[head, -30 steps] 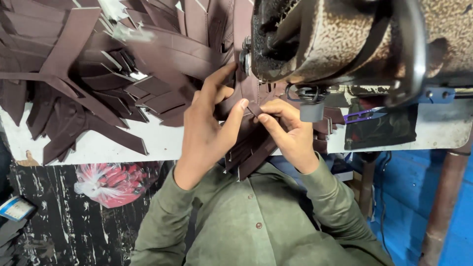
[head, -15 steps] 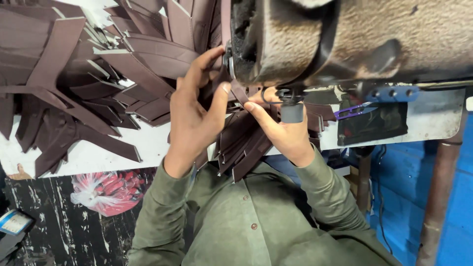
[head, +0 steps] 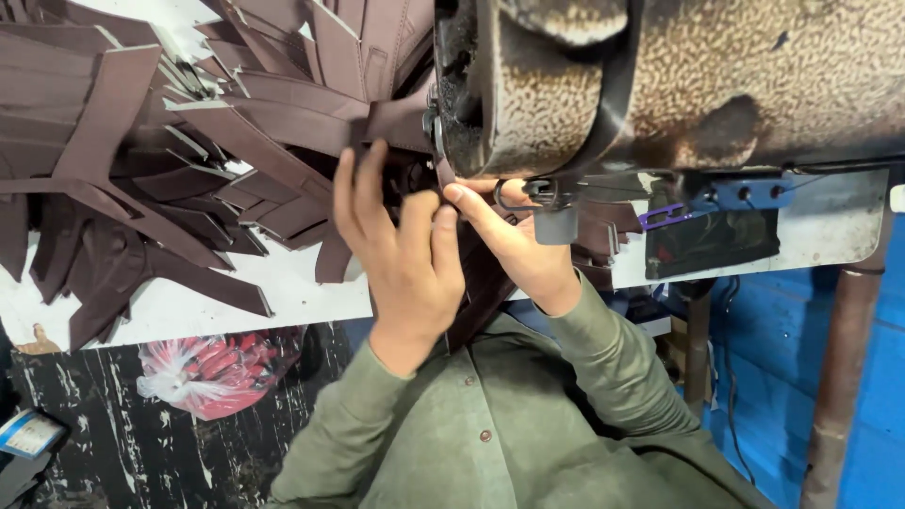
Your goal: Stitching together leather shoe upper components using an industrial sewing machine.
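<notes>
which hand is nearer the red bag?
Left. The left hand is above and right of the red bag; the right hand is farther right.

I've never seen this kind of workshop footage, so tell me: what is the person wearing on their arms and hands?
Both arms are covered by long sleeves of an olive-green button-up shirt, slightly creased, ending at the wrists. The left hand and right hand are bare: no gloves, and no rings or watch that I can make out. Small dark buttons run down the shirt front.
</notes>
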